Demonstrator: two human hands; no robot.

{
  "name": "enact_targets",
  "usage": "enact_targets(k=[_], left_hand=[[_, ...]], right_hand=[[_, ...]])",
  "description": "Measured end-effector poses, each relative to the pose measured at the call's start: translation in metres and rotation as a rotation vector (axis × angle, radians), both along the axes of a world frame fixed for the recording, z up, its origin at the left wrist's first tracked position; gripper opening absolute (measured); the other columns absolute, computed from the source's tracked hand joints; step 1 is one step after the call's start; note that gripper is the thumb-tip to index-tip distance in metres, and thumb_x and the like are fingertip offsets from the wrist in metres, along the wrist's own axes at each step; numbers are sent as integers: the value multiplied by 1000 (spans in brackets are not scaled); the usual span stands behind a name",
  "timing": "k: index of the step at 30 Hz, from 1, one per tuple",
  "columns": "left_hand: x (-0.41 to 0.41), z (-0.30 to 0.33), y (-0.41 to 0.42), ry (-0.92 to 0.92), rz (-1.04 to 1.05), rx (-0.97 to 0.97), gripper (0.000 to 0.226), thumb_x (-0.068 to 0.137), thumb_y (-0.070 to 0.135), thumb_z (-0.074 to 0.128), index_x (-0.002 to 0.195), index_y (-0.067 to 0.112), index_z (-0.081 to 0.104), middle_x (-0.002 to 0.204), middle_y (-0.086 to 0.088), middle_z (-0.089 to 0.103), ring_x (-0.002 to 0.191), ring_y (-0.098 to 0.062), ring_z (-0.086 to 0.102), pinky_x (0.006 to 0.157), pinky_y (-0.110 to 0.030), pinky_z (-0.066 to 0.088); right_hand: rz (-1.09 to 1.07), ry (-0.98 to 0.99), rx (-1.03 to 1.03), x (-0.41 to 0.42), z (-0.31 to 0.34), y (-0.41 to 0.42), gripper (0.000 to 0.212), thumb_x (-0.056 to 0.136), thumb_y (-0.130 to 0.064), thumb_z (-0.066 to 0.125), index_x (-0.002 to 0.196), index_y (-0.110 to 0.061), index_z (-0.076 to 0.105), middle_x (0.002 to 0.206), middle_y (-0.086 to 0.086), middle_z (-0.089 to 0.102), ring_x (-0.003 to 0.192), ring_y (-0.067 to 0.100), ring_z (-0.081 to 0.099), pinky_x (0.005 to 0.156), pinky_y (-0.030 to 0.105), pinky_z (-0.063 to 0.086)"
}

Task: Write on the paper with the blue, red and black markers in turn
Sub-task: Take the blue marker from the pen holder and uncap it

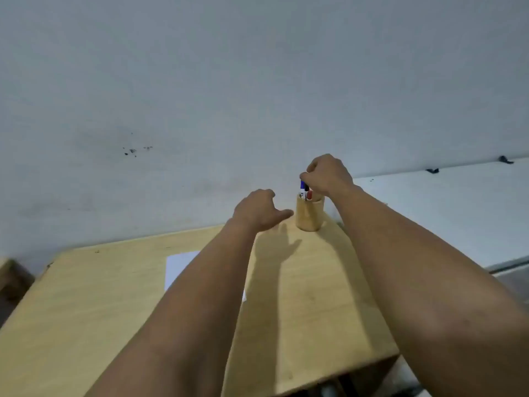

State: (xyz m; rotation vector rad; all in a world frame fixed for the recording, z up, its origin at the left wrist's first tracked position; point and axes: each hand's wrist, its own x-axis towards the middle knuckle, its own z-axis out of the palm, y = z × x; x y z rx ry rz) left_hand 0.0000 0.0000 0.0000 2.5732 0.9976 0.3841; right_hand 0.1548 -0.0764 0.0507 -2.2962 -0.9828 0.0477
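A round wooden holder (309,214) stands near the far right corner of the wooden table (86,296). The blue marker (302,188) sticks up out of it, with a black marker (306,190) and a red marker (309,195) just beside it. My right hand (327,174) hovers over the holder, its fingertips pinched on the top of the blue marker. My left hand (257,210) floats just left of the holder, fingers loosely curled, thumb pointing at the holder, holding nothing. The white paper (180,266) lies on the table, mostly hidden under my left forearm.
A grey-white wall (200,96) rises right behind the table. A white surface (458,210) with small dark clips lies to the right. A dark wooden piece (11,279) shows at the far left edge.
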Motion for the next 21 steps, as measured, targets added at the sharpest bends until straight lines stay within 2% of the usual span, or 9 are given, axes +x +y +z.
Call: enact_targets(k=[1,3,6,8,11,13,15,18,21], left_hand=[[14,-9,3,4,-3,-48,77,88,58,69,146,12,50,148,-6,55,134,-25,52,100,-40,46],[42,-29,12,-14,18,-140,83,86,55,72,151,12,44,152,-6,50,136,-25,52,100,-39,45],[78,-57,22,-66,46,-270,96,82,53,78,157,11,34,158,-8,44,142,-26,46,104,-37,42],[96,-69,28,-127,55,-337,95,80,49,81,153,8,37,155,-9,48,140,-27,48,99,-35,42],[116,-84,32,-204,52,-413,87,75,45,86,146,14,47,143,-5,61,130,-27,58,96,-38,48],[124,-91,32,-259,46,-418,80,69,53,85,136,22,54,128,1,69,116,-24,66,91,-41,56],[125,-96,31,-286,51,-408,86,58,70,73,129,25,56,119,4,72,107,-23,69,85,-45,58],[124,-98,30,-298,67,-381,91,49,80,57,122,26,56,113,5,73,101,-23,69,82,-47,58],[120,-100,31,-308,75,-391,89,49,80,64,122,29,56,113,7,73,101,-22,70,82,-47,58]], right_hand=[[-17,27,12,9,-6,10,34,85,-21,68,112,-2,77,112,16,81,107,36,76,87,44,63],[-41,63,20,26,-18,29,32,81,-22,69,105,-2,76,102,14,81,99,35,77,73,36,58],[-73,75,-75,42,-35,53,15,78,-26,71,77,-13,63,72,4,66,76,32,67,60,27,40],[-88,53,-119,53,-44,67,23,77,-23,71,68,-17,51,65,0,56,71,30,59,64,29,38],[-110,60,-161,68,-58,79,25,80,-18,69,67,-18,48,66,0,55,67,26,56,77,36,41],[-123,67,-165,75,-63,84,25,81,-16,68,68,-19,46,68,0,54,64,22,50,80,38,38],[-131,77,-160,80,-68,87,25,81,-14,66,68,-18,46,69,0,53,63,21,48,81,40,36],[-120,116,-147,81,-66,90,28,80,-19,73,67,-17,49,65,-1,54,65,23,52,83,41,39],[-81,165,-106,81,-56,90,32,81,-31,83,69,-16,58,67,-2,59,77,29,62,87,42,48]])
